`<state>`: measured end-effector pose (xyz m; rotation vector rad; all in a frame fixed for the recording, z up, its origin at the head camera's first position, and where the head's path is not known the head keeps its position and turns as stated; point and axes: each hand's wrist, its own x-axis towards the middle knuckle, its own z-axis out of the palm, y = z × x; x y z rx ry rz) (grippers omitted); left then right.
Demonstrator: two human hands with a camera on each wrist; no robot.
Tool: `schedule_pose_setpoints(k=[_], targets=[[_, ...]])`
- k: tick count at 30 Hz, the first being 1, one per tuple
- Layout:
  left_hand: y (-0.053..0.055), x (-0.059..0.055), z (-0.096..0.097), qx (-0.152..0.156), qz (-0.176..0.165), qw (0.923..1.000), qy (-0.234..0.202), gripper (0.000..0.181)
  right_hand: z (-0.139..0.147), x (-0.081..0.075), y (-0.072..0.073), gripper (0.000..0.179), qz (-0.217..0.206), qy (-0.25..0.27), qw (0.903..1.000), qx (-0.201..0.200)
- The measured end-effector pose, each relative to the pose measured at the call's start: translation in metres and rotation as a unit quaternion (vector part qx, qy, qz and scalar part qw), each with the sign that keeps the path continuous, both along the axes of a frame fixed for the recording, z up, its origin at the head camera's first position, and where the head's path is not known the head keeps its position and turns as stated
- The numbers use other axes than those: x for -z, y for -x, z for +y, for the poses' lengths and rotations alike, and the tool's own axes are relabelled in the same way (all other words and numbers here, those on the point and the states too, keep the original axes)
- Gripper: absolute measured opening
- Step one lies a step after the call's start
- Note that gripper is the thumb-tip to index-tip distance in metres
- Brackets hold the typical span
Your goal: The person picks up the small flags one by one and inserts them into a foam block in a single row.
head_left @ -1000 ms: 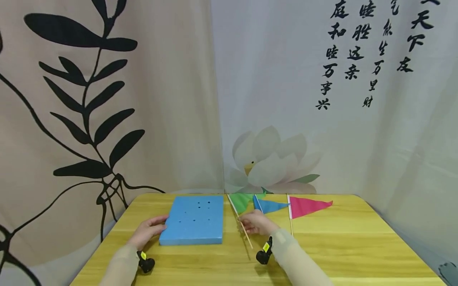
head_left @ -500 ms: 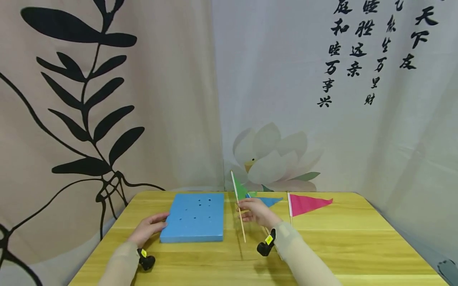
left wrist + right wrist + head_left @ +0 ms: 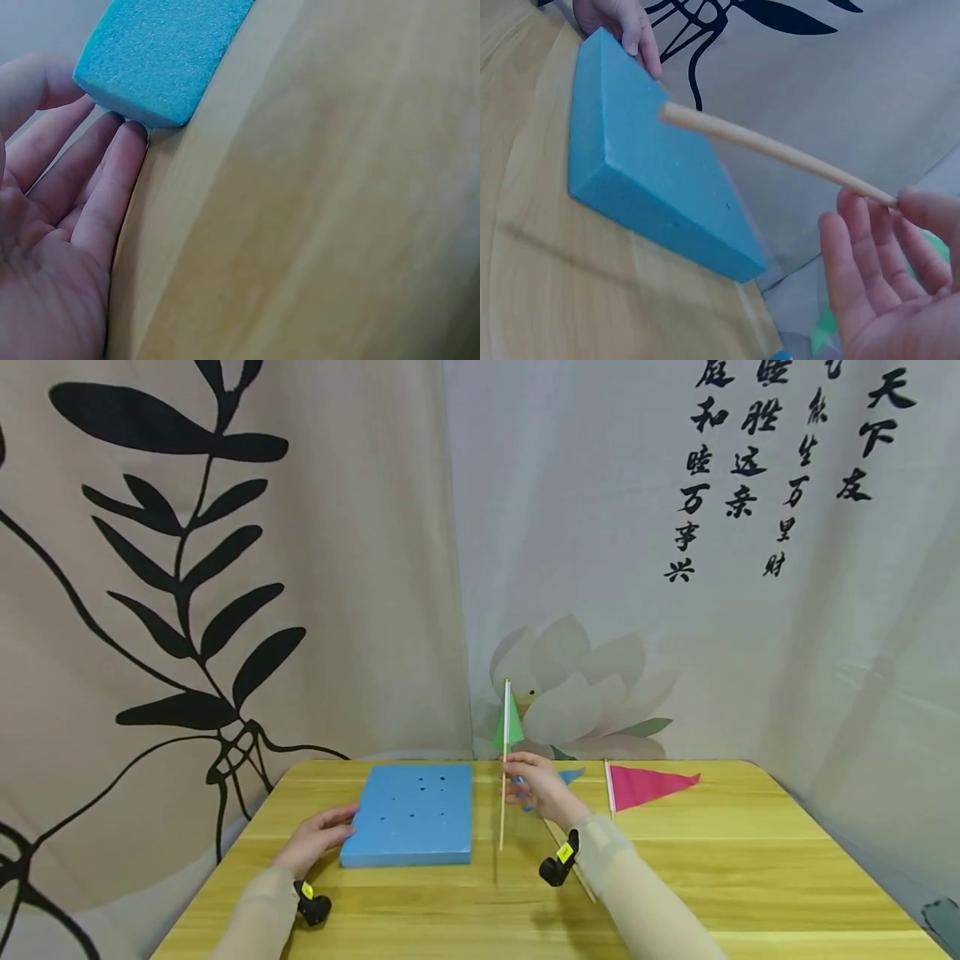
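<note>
My right hand (image 3: 546, 792) pinches the thin wooden stick (image 3: 780, 152) of a green pennant flag (image 3: 514, 728) between thumb and fingertips. The flag stands nearly upright, its cloth at the top and the stick's lower end above the table. To its left lies a flat blue foam block (image 3: 408, 839) with several small holes in its upper face. Against the block's left edge rests my left hand (image 3: 312, 843), its fingers fairly straight and fingertips at the side in the left wrist view. Partly behind my right hand lies a blue pennant flag (image 3: 572, 775).
A pink pennant flag (image 3: 649, 787) lies to the right of my right hand, its stick partly hidden by the forearm. All of this is on a yellow wooden table (image 3: 750, 877). A printed curtain (image 3: 375, 568) hangs right behind the table's far edge.
My right hand has lifted the green flag from the table and tilted it upright. The blue flag has shifted and turned under that hand. The left hand and block have stayed in place.
</note>
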<state>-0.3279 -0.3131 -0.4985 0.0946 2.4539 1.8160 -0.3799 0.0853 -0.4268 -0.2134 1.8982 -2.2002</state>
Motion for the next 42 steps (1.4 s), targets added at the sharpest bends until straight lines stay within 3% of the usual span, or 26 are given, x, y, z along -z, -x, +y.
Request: schedule_pose_setpoints(k=[16,24,32,37,42], targets=[[-0.001,0.0,0.002,-0.009,0.01,0.9999,0.007,0.053,-0.026,-0.028,-0.001,0.024,0.055,0.024,0.9981,0.014],[0.002,0.003,0.001,-0.003,0.001,1.0,0.003,0.055,-0.045,-0.025,0.005,0.032,0.082,0.037,0.9956,0.028],[0.002,0.001,0.002,0.007,-0.001,0.9999,0.011,0.056,-0.071,-0.022,0.007,0.02,0.106,0.033,0.9923,0.057],[0.0,0.0,0.004,-0.003,0.002,1.0,0.005,0.054,-0.089,-0.022,0.004,0.029,0.123,0.026,0.9898,0.067],[0.0,0.001,0.003,-0.015,0.001,0.9999,0.003,0.054,-0.109,-0.018,0.004,0.023,0.127,0.027,0.9887,0.074]])
